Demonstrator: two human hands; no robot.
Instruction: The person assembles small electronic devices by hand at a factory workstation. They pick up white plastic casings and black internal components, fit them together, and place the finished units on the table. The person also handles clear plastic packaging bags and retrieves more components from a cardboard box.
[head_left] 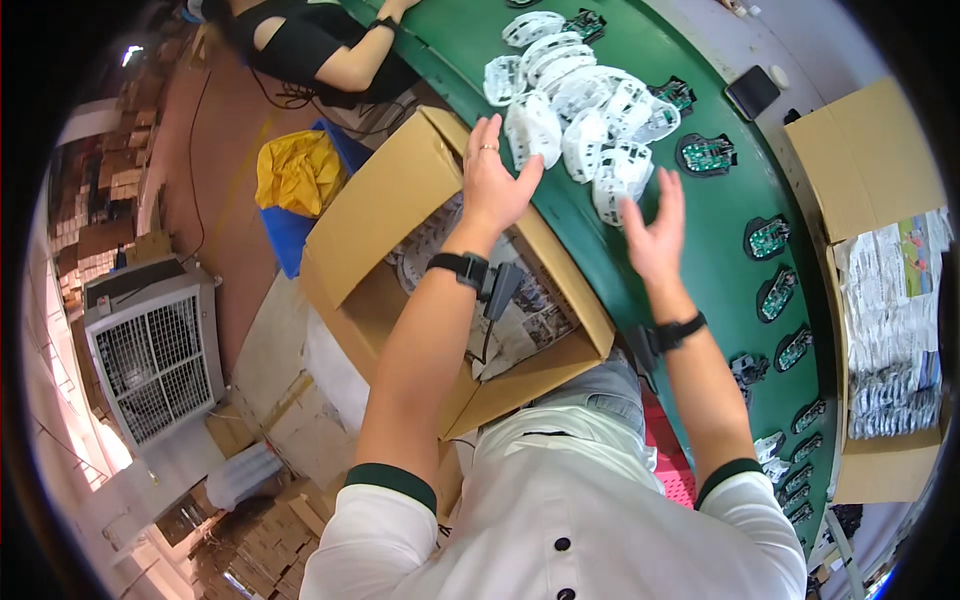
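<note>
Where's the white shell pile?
In the head view's upper centre, the white shells lie clustered on the green table, near the left hand and right hand.

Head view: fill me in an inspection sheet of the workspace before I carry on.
Surface: green worktop, partly covered.
Job's things: white shells, loosely piled; dark shells with green boards, many in a row on the right; open carton, printed paper inside.
Clutter: dark phone beyond the worktop; yellow bag at a blue bin.
Grip: left hand and right hand both open near the white shells, contact unclear.
Cables: black cable along the floor.
Surroundings: co-worker, upper left; grilled unit, left; packed carton, right.
</note>
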